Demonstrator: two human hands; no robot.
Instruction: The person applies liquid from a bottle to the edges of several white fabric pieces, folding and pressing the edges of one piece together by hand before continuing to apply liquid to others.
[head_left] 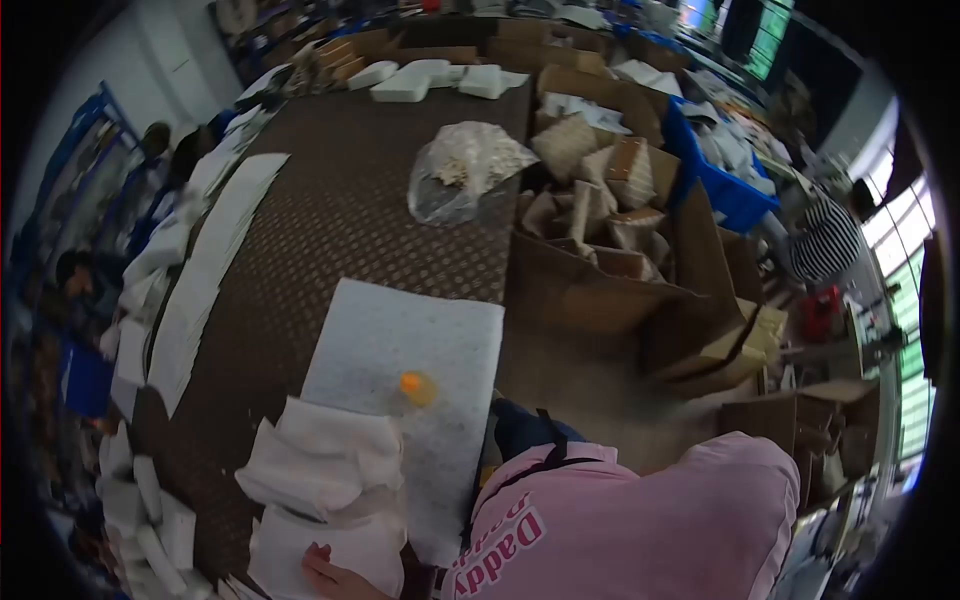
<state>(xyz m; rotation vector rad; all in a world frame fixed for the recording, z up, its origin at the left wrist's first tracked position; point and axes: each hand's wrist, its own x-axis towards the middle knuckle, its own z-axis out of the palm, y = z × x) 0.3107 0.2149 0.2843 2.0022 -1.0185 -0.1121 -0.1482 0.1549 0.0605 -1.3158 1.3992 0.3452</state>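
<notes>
Fingers (313, 564) of the left hand (330, 578) lie loosely apart, with no grip showing, on the nearer of two white pieces (320, 455), both at the near-left corner of one pale sheet (415, 335); the right hand is out of view, so its fingers cannot be told. One orange object (413, 387) sits on that sheet, one clear bag (470, 170) lies beyond it, and one open carton (585, 290) stands past its far-right corner.
</notes>
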